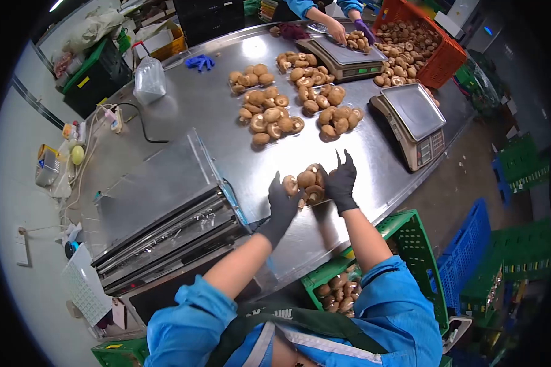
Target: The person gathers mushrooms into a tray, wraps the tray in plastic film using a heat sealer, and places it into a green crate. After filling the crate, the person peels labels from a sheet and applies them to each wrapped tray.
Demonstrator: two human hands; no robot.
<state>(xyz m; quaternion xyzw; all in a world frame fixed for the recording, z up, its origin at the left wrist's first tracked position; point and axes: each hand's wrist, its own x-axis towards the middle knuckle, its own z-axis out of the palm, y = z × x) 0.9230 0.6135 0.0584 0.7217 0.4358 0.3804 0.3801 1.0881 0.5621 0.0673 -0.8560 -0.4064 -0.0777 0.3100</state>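
Observation:
Both my hands wear dark gloves and cup a small pack of brown mushrooms [308, 179] at the near side of the steel table. My left hand [281, 209] is at the pack's left side, its thumb against the mushrooms. On the opposite side, my right hand [341, 185] presses on the pack with its thumb side while two fingers point up and away. The pack's underside is hidden by the mushrooms and hands. Just beyond lie several more mushroom packs [274, 125] on the table.
A wrapping machine [165, 208] stands on the left. To the right is a scale [410, 113]. Across the table, a co-worker's hands [335, 30] hold mushrooms over another scale [343, 52], beside a tipped red crate [447, 58]. Below the near edge sits a green crate [419, 244] of mushrooms.

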